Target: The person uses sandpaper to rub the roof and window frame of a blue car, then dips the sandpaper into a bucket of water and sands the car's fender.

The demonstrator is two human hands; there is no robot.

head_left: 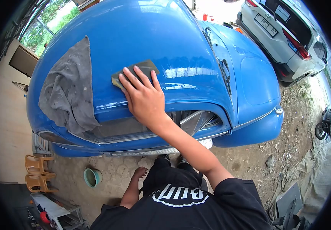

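My right hand (146, 97) lies over a dark sheet of sandpaper (144, 68) with yellowish edges, its fingers spread and pressing the sheet against the roof of a blue car (135, 34). Wet-looking streaks shine on the paint just beyond the sheet. A grey cloth (67, 92) drapes over the roof edge to the left of this hand, hanging down toward the side window. My left hand (139, 172) hangs low beside my body, away from the car, fingers loosely apart and holding nothing.
A green-rimmed bucket (92, 177) stands on the paved ground at lower left, near stacked orange-brown plastic chairs (39, 172). A white car (276, 34) is parked at upper right. A motorbike wheel (321, 130) and a crumpled tarp (311, 180) are on the right.
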